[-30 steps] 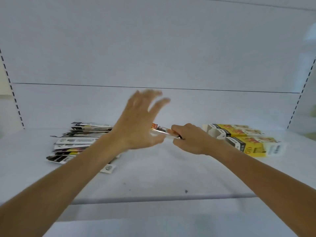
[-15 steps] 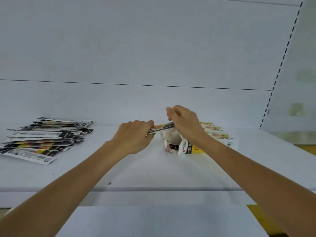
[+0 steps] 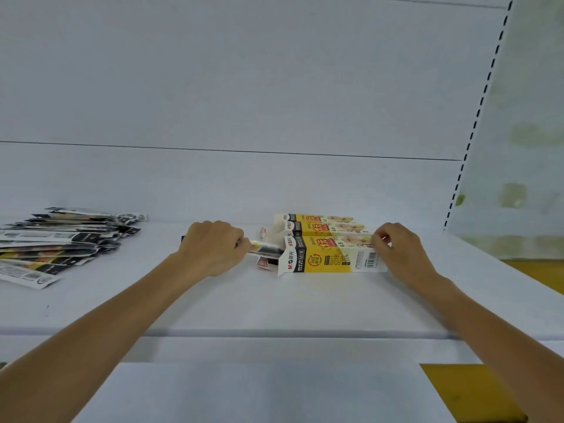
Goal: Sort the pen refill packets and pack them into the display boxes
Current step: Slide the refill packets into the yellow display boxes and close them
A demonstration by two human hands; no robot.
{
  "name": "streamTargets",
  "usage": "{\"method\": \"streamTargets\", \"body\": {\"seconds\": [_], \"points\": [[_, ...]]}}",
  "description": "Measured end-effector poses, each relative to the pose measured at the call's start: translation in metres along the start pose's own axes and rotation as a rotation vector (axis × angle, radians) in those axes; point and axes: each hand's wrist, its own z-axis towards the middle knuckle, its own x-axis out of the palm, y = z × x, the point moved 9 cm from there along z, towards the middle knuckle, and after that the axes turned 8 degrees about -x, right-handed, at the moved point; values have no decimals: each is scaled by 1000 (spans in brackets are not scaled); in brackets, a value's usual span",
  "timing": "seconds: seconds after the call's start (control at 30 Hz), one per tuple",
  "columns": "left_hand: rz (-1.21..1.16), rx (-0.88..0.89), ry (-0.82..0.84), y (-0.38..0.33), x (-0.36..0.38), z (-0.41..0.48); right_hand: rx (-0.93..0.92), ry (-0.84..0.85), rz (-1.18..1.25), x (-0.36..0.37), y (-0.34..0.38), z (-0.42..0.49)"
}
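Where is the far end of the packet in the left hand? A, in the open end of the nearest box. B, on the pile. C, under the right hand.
A: the packet in the left hand reaches into the open end of the nearest box, held by the right hand.

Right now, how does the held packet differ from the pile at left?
The held refill packet is one, tip at the front display box's mouth; the packet pile is many, fanned on the shelf. The left hand grips the held refill packet; nothing touches the pile. Both are slim.
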Motion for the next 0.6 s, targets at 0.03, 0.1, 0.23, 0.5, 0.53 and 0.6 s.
{"method": "streamTargets", "body": {"seconds": [0.03, 0.1, 0.23, 0.5, 0.53, 0.6], "points": [[-1, 11, -1, -6, 1, 2, 13, -17, 29, 0, 0, -1], [-90, 57, 43, -22, 8, 3, 36, -50, 99, 1, -2, -2], [-684, 134, 277, -59, 24, 0, 19, -71, 91, 3, -2, -3], [-723, -247, 267, 20, 42, 11, -136, -103, -120, 3, 8, 0], [-728, -218, 278, 23, 43, 8, -118, -112, -106, 3, 5, 1], [-732, -150, 202, 21, 38, 6, -97, -102, -99, 6, 2, 3]]}}
